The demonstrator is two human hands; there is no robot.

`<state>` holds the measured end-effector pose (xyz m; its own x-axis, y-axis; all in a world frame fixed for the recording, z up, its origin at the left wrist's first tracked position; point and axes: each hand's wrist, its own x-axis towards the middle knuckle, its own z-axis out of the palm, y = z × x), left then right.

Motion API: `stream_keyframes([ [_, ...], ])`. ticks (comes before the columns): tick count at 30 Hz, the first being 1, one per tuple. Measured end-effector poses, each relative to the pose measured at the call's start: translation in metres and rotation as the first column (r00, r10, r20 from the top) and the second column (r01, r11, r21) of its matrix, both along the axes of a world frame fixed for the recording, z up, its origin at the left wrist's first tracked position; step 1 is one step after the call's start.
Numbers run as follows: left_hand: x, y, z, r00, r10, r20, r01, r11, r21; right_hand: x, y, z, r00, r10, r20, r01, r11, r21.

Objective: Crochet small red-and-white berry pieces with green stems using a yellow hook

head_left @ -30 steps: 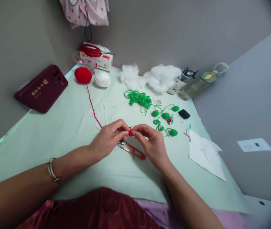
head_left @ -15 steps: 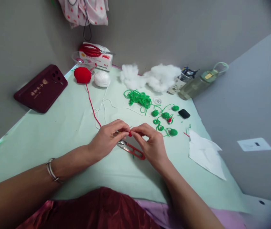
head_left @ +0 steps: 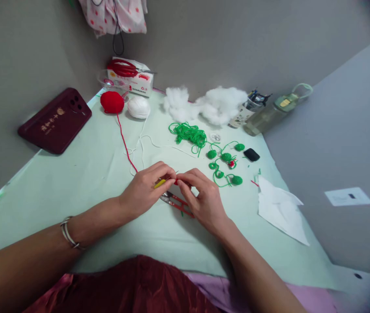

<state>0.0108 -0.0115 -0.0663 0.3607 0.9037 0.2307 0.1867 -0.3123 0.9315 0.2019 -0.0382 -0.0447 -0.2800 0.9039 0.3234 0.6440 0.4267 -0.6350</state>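
Note:
My left hand [head_left: 144,189] is closed in a pinch, with the yellow handle of a crochet hook [head_left: 159,183] showing between its thumb and fingers. Fingertip to fingertip with it, my right hand [head_left: 207,195] pinches a small red crochet piece [head_left: 176,181], mostly hidden by the fingers. Red yarn [head_left: 124,141] runs from the red yarn ball [head_left: 112,102] down to behind my left hand. Under both hands lies a pair of orange-handled thread snips [head_left: 180,203], partly covered by my right hand.
A white yarn ball [head_left: 138,107], stuffing [head_left: 222,104], a green yarn tangle [head_left: 188,134] and several small green crochet pieces [head_left: 226,157] lie beyond my hands. Left stands a maroon phone [head_left: 56,121]; right are a bottle [head_left: 266,115], a pen cup [head_left: 241,115] and white paper [head_left: 279,208].
Both hands have shifted slightly left, the right one more so, covering more of the snips' handle. More of the hook's yellow handle shows now.

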Motion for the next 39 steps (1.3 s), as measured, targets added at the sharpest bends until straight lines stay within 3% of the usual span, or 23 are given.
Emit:
stream_keyframes([
  [7, 0.0028, -0.0004, 0.0048, 0.996, -0.008, 0.084, 0.028, 0.971, -0.239, -0.0001, 0.001, -0.0001, 0.999, -0.009, -0.039, 0.009, 1.0, -0.002],
  [11, 0.0016, 0.002, 0.0086, 0.971, -0.04, 0.235, 0.152, 0.864, -0.481, -0.0007, 0.0008, 0.0009, 0.997, -0.063, -0.046, 0.066, 0.995, 0.072],
  [13, 0.0009, 0.0029, 0.0091, 0.959, -0.027, 0.283, 0.183, 0.821, -0.541, -0.001, 0.0003, 0.001, 0.997, -0.07, -0.034, 0.073, 0.991, 0.112],
  [19, 0.0011, 0.0051, 0.0055, 0.934, 0.01, 0.356, 0.21, 0.791, -0.574, -0.0001, -0.0006, 0.0008, 1.0, 0.003, -0.024, 0.001, 0.989, 0.147],
  [28, 0.0027, 0.0037, 0.0042, 0.936, 0.005, 0.353, 0.211, 0.793, -0.572, 0.0, 0.0036, -0.0051, 1.0, -0.009, -0.008, 0.011, 0.972, 0.236],
  [34, 0.0032, 0.0024, 0.0076, 0.946, 0.012, 0.323, 0.188, 0.792, -0.581, -0.0006, 0.0041, -0.0038, 0.993, 0.001, -0.116, 0.013, 0.993, 0.121],
  [37, 0.0036, 0.0019, 0.0079, 0.949, 0.033, 0.314, 0.166, 0.795, -0.584, -0.0013, 0.0036, -0.0017, 0.965, -0.04, -0.259, 0.021, 0.997, -0.075],
  [39, 0.0039, 0.0017, 0.0063, 0.941, 0.041, 0.337, 0.17, 0.802, -0.572, -0.0019, 0.0036, -0.0005, 0.924, -0.087, -0.372, -0.004, 0.972, -0.236],
])
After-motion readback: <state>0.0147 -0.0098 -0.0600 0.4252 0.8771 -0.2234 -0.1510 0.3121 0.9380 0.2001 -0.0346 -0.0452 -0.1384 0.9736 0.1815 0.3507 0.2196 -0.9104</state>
